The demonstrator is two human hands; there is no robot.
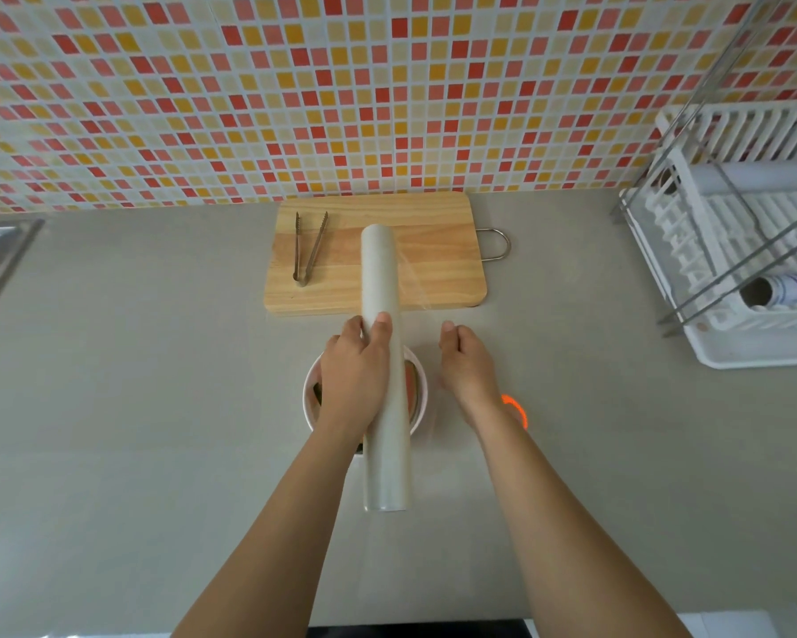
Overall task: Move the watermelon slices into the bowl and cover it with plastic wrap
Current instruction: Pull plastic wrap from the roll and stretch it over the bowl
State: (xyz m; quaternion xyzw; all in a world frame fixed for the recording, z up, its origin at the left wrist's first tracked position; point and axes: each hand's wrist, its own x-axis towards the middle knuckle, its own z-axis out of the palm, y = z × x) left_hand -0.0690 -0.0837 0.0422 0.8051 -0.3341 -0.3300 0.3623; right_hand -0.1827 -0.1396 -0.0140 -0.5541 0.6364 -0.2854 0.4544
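Watermelon slices [409, 384] barely show in the bowl [308, 400] beneath the left hand [353, 370], which grips the wrap roll [380, 269]. The right hand [468, 366] pinches faint film [417, 292].

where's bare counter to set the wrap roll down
Widest bare counter: left of the bowl, between the sink edge and the cutting board. Another strip lies between the board and the dish rack. Crowded: the middle, where the left hand grips the roll over the bowl and the right hand pinches its film.
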